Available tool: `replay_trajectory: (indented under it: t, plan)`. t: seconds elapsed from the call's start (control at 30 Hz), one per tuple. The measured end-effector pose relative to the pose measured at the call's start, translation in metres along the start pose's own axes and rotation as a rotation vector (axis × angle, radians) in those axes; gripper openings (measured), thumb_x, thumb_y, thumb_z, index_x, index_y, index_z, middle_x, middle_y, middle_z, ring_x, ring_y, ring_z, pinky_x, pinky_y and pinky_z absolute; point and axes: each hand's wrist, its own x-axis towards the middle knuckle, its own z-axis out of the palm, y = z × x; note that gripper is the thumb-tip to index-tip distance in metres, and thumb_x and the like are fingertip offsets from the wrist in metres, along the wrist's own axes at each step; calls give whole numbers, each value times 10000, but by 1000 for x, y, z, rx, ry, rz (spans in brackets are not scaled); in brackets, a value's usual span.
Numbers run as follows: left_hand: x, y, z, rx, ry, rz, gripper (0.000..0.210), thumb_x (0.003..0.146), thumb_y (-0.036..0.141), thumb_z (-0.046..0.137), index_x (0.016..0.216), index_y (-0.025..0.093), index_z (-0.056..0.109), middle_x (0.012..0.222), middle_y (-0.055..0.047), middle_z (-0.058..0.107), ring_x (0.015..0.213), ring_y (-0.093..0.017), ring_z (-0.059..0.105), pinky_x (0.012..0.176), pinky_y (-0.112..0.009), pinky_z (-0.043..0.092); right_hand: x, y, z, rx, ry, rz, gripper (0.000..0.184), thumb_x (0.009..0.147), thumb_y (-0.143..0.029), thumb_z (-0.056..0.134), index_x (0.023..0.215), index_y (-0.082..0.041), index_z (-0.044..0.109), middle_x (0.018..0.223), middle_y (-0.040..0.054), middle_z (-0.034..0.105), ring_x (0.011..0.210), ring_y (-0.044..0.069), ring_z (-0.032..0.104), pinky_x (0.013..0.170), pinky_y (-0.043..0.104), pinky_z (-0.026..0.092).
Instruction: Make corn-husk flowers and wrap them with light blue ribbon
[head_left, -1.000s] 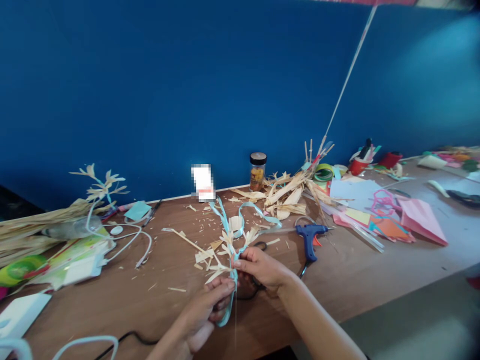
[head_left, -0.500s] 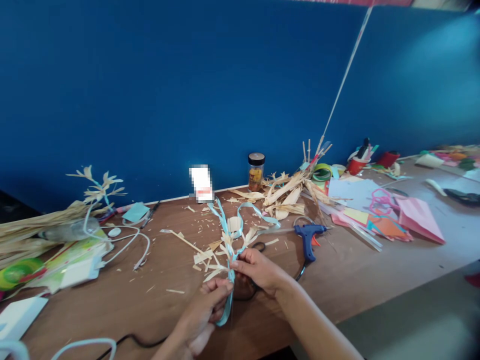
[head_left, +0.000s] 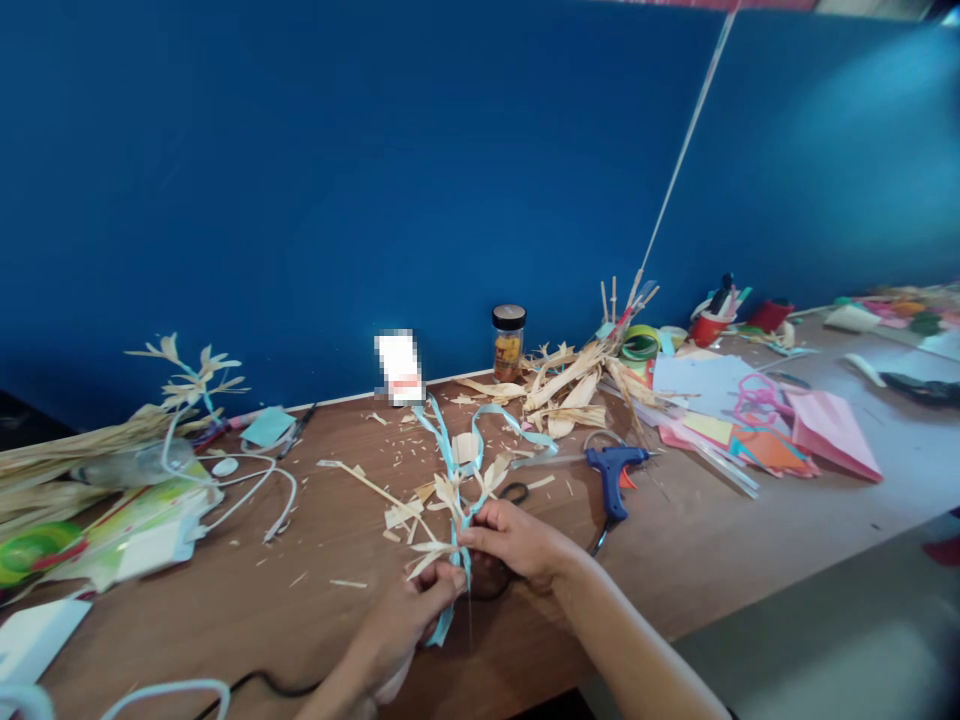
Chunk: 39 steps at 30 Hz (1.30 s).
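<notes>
Between my hands is a stem wrapped in light blue ribbon point(head_left: 442, 630), with pale dried-husk petals point(head_left: 491, 478) branching from its upper part. My left hand point(head_left: 427, 600) pinches the lower stem and ribbon between thumb and fingers. Just above it, my right hand point(head_left: 502, 535) is closed on the stem from the right side. Fingers hide part of the stem. A loose length of the blue ribbon point(head_left: 499, 408) curls on the table beyond. Left of the stem lie a thin stick point(head_left: 375, 487) and husk scraps point(head_left: 403, 514).
A blue glue gun point(head_left: 616, 475) lies to the right. Behind stand a black-lidded jar point(head_left: 508, 343) and a pile of dried husks point(head_left: 574, 390). Pink scissors point(head_left: 757, 400) and coloured paper point(head_left: 836, 430) are farther right. At left are a finished-looking husk flower stem point(head_left: 196, 375) and a white cable point(head_left: 281, 500).
My left hand has shifted slightly left and up along the stem, and the ribbon's lower end hangs differently. My right hand keeps its grip, nearly still. The view has drifted slightly.
</notes>
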Motion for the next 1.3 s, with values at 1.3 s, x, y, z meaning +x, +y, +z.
replay_trajectory:
  t: [1.3]
  plan:
    - [15,0,-11,-347,182,8,234,622,296,690,639,132,524,458,109,266,379,-7,150,344,-112,142,-72,-19,-18,-318,408,-78,86,762,-229,500,743,-156,541,634,-21,509,550,84,427,502,189,320]
